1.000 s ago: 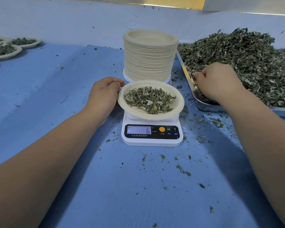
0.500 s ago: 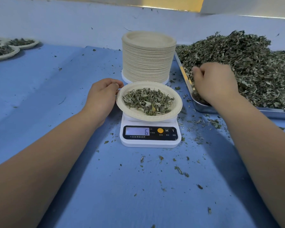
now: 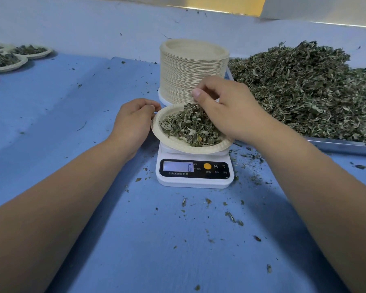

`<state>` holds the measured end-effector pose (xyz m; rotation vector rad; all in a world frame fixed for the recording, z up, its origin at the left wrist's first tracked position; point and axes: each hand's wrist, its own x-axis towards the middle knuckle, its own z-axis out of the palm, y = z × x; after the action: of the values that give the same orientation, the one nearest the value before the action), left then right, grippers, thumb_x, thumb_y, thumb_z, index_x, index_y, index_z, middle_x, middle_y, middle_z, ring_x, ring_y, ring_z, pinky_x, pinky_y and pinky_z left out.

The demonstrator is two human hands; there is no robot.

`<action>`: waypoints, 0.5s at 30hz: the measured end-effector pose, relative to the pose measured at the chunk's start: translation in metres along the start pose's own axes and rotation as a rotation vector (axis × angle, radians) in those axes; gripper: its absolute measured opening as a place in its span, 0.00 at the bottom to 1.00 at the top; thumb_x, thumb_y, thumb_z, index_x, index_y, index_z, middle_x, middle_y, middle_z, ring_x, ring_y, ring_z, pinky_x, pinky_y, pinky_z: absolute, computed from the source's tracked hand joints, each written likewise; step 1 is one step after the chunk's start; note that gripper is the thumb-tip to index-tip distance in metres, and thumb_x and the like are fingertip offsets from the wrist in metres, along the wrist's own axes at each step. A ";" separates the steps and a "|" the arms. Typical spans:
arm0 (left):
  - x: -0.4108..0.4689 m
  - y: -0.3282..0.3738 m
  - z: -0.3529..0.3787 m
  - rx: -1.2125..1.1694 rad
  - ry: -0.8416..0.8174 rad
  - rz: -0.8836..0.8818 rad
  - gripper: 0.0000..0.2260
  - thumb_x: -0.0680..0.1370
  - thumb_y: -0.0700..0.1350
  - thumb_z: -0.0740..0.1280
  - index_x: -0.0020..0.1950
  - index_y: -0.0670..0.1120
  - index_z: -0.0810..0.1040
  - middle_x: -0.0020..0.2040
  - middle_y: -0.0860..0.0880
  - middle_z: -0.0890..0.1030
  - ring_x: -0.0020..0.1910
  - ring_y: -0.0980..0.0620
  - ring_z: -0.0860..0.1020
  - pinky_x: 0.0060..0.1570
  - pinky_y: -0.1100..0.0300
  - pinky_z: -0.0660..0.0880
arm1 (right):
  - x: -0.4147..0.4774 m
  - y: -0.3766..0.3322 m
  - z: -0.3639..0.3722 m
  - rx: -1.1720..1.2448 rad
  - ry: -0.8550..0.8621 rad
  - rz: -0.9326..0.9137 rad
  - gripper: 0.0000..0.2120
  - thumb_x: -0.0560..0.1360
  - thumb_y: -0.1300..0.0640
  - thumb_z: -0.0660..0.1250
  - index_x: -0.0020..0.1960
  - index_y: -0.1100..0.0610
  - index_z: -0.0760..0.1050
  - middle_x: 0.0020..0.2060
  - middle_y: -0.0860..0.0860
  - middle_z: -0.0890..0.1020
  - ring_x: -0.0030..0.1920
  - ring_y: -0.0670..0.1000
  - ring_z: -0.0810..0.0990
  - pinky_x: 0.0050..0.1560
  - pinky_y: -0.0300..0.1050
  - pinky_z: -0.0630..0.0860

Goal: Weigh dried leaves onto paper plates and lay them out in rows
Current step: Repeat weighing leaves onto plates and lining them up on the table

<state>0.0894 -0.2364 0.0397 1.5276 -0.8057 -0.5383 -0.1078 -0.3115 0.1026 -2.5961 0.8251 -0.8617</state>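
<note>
A paper plate of dried leaves sits on the scale, which reads 6. The right hand pinches a tuft of leaves over the plate. The left hand is curled against the rim at 9 o'clock; I cannot tell whether it grips the rim. At 12 o'clock stands a plate stack, at 2 o'clock a leaf-heaped metal tray, and at 10 o'clock are filled plates on the counter.
</note>
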 end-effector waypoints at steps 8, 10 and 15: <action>0.000 -0.001 0.000 0.016 -0.002 0.007 0.12 0.77 0.41 0.61 0.46 0.48 0.85 0.49 0.45 0.86 0.46 0.49 0.81 0.59 0.44 0.80 | -0.002 0.006 -0.005 0.049 -0.016 -0.080 0.08 0.79 0.56 0.68 0.54 0.49 0.85 0.46 0.37 0.83 0.46 0.31 0.76 0.47 0.25 0.67; 0.000 0.000 0.000 0.019 -0.002 0.008 0.12 0.78 0.41 0.61 0.46 0.48 0.85 0.49 0.44 0.86 0.46 0.49 0.81 0.58 0.44 0.79 | -0.002 0.005 -0.006 -0.044 -0.048 -0.138 0.08 0.79 0.56 0.67 0.53 0.51 0.85 0.50 0.43 0.85 0.53 0.39 0.78 0.55 0.34 0.71; 0.000 -0.001 0.000 0.022 0.000 0.012 0.13 0.78 0.40 0.61 0.46 0.48 0.85 0.49 0.44 0.86 0.43 0.52 0.80 0.56 0.46 0.79 | -0.001 0.008 -0.007 -0.094 -0.135 -0.063 0.16 0.83 0.45 0.62 0.49 0.54 0.83 0.43 0.51 0.83 0.47 0.50 0.80 0.50 0.48 0.75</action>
<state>0.0893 -0.2367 0.0386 1.5419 -0.8227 -0.5215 -0.1159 -0.3173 0.1039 -2.7406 0.7676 -0.6703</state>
